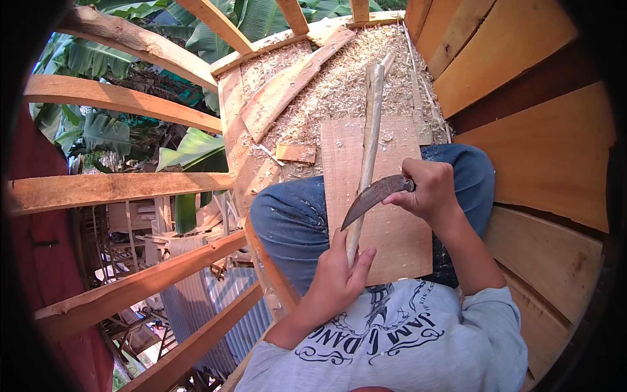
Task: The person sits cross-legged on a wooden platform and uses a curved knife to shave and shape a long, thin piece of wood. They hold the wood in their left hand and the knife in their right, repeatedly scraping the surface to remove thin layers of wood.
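My left hand (pixel 341 273) is closed round the near end of a long peeled wooden stick (pixel 371 140), which points away from me. In my right hand (pixel 428 189) is a curved knife (pixel 373 197) with a dark, worn blade; the fingers wrap its handle and hide most of it. The blade lies across the stick, its tip pointing down and left just above my left fingers. Whether the edge touches the wood I cannot tell. Beneath the stick, a flat wooden board (pixel 392 242) rests across my lap between my jeans-covered knees.
Wood shavings (pixel 307 88) cover the floor ahead, with a long plank (pixel 294 85) and a small wood block (pixel 296 153) among them. Plank walls (pixel 542 157) rise close on my right. Spaced wooden rails (pixel 124 191) run along the left, with banana leaves (pixel 196 150) and corrugated sheets (pixel 209 307) beyond.
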`<state>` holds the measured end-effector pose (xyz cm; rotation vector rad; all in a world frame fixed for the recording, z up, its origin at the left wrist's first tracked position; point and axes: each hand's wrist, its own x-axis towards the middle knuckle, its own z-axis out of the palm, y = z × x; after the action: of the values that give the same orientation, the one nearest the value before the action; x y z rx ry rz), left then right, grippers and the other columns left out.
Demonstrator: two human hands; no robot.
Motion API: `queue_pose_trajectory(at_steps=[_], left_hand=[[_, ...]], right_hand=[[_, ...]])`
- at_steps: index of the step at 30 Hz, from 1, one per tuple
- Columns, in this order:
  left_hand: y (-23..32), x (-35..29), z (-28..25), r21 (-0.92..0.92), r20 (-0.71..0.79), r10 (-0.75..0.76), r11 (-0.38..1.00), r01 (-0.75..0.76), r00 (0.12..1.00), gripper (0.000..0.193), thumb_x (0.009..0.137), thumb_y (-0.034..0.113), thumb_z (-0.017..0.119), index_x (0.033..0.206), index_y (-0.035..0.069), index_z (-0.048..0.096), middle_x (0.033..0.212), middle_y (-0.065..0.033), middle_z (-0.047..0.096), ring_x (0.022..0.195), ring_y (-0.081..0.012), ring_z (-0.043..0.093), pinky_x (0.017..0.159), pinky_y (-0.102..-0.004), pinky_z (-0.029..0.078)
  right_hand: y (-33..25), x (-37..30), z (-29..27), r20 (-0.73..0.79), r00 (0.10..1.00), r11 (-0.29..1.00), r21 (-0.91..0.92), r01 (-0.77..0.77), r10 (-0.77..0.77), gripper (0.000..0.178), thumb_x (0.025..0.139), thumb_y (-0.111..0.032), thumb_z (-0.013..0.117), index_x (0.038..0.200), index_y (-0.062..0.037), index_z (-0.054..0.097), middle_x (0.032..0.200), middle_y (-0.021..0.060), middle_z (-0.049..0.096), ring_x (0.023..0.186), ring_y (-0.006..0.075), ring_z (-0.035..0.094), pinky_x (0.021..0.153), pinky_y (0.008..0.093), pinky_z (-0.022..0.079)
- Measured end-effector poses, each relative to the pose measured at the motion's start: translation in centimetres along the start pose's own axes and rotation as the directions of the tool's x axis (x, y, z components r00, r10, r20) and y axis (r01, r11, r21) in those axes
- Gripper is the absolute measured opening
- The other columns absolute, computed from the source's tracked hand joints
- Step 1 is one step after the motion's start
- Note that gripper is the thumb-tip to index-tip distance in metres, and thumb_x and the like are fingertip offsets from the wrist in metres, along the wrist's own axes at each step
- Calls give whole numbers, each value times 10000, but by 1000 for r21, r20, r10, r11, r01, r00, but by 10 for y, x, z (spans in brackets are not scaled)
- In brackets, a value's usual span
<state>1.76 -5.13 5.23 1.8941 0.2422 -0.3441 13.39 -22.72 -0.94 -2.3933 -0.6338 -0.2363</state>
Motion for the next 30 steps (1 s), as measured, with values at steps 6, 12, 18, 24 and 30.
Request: queue_pose_trajectory(at_steps=[6,12,18,24,30], left_hand=[[-7,-7,5,11,12,34,999,-34,999,239,900,132,576,961,-31,412,591,-157,519,513,-244,570,493,-352,432],[-8,-4,7,-1,-2,35,999,-36,999,213,898,124,579,910,-9,412,598,-143,505,516,-235,553,487,-345,416],[-21,1,2,-60,-39,12,998,-14,999,193,886,113,591,871,21,421,618,-45,442,555,-119,463,502,-283,372],[-22,1,-4,-96,-100,-12,995,2,995,192,873,103,607,862,33,428,645,10,411,599,-61,410,530,-238,352],[-6,5,-6,-24,19,-3,1000,3,1000,224,878,139,612,911,-8,446,614,-68,469,552,-121,482,503,-290,388]], right_hand=[[36,30,11,-163,987,997,-75,-1,-11,748,611,-803,563,541,-68,443,461,81,445,419,257,536,406,332,404],[42,35,25,-152,988,998,-60,-16,7,771,619,-818,540,559,-51,473,469,92,458,449,281,551,426,362,417],[35,36,34,-72,997,998,-52,-41,37,738,667,-779,550,567,-50,494,486,111,493,465,290,565,446,369,432],[-20,13,17,142,977,984,95,148,-161,591,776,-621,597,607,-61,514,497,111,516,483,290,584,445,366,444],[17,27,15,-7,998,992,101,70,-69,531,782,-565,625,623,-72,508,524,99,513,462,295,558,439,360,429]])
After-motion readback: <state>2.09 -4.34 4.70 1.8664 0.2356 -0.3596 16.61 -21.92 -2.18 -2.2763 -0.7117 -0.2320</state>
